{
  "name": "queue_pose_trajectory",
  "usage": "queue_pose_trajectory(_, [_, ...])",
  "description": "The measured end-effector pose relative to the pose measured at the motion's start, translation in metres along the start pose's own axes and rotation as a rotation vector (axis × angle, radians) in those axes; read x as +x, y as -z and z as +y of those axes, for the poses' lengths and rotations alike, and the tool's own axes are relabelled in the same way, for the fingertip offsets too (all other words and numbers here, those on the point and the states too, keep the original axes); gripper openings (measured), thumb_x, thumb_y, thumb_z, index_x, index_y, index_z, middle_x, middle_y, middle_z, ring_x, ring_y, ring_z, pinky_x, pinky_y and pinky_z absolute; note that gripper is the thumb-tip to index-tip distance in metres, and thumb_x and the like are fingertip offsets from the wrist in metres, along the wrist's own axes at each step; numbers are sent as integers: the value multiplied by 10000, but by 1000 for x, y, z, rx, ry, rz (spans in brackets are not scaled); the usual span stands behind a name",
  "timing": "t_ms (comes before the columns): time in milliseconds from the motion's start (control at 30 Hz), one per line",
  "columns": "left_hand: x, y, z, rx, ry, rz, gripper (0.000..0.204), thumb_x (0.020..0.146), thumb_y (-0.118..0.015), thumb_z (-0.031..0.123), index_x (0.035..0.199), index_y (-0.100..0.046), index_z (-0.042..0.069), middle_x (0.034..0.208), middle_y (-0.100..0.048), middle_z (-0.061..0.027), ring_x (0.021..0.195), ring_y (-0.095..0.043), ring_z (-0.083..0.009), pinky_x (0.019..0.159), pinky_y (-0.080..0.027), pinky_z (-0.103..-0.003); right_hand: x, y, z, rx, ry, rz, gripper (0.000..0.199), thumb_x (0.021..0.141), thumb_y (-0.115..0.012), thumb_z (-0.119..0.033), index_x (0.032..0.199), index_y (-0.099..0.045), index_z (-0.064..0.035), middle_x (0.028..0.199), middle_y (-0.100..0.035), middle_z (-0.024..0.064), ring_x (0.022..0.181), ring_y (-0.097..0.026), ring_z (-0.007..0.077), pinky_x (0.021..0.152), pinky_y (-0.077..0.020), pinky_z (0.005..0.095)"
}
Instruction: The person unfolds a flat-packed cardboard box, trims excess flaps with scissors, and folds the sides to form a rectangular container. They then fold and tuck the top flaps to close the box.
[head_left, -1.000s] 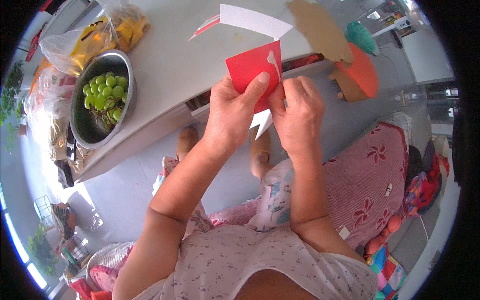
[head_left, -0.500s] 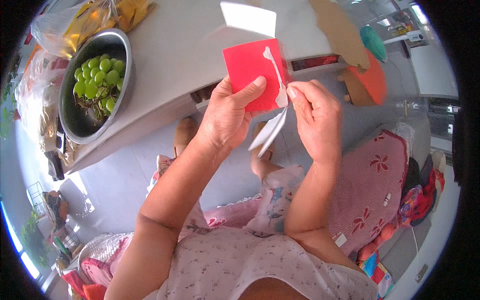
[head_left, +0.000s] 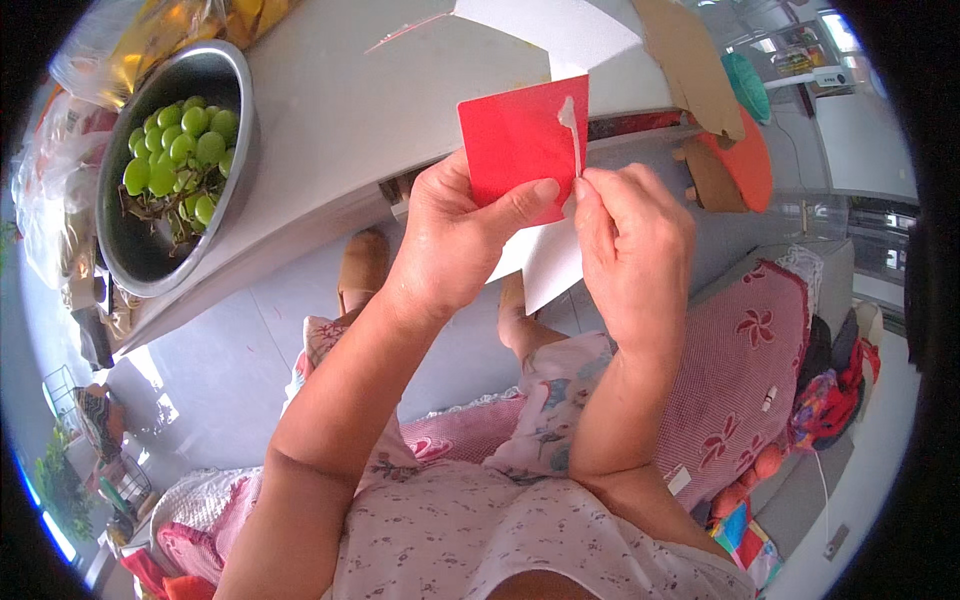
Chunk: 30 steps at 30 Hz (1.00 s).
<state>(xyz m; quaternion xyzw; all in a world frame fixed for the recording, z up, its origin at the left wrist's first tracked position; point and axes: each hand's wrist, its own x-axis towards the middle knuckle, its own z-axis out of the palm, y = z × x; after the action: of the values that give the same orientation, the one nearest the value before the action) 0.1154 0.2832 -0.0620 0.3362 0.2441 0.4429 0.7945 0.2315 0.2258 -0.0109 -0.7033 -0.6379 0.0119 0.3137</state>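
Note:
My left hand [head_left: 445, 240] grips a red card [head_left: 520, 140] from its left side, thumb pressed across the front and fingers behind. A rough whitish strip [head_left: 570, 120], like torn paper or dried glue, runs down the card's right side. At that edge, thumb and fingertips of my right hand [head_left: 638, 240] pinch together; whether they hold the card or only the strip's lower end is hard to see. White panels [head_left: 555, 265] hang below the card between my hands. Another white sheet [head_left: 550, 25] extends above it; its link to the card is unclear.
A pale table [head_left: 320, 110] lies ahead, carrying a metal bowl [head_left: 245, 160] of green grapes [head_left: 180, 145] and plastic bags [head_left: 60, 190] at the left. Brown cardboard [head_left: 690, 60] overhangs its right side near an orange seat [head_left: 740, 170]. A pink patterned cover [head_left: 730, 350] lies beside me.
The red card has shifted slightly right and tilted. Its white panels below have spread wider, and more of the white sheet above shows. My right hand remains pinched at the card's right edge.

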Motion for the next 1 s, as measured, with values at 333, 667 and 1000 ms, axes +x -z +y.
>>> queue_pose_trajectory(333, [-6, -2, 3, 148, -87, -32, 169, 828, -589, -14, 996, -603, 0, 911, -636, -28, 824, -556, -66, 755, -480, -229, 0, -14, 3, -49, 68, 88, 128, 675, -609, -21, 697, -483, -27, 664, -474, 131, 614, -503, 317, 545, -399, 423])
queue_pose_trajectory(667, [-6, -2, 5, 233, -88, -31, 176, 829, -589, -9, 1005, -597, -7, 905, -634, -28, 824, -560, -71, 753, -483, -233, -1, -19, 5, -60, 77, 116, 156, 649, -607, -5, 665, -454, -29, 638, -469, 118, 597, -502, 305, 540, -399, 417])
queue_pose_trajectory(1000, [-4, -2, 12, 150, -7, -8, 191, 817, -608, 13, 1007, -589, -2, 907, -639, -48, 809, -586, -92, 737, -495, -251, -1, -1, 14, 185, -56, 50, 117, 732, -622, 18, 842, -590, -3, 713, -561, 99, 607, -560, 186, 568, -436, 277])
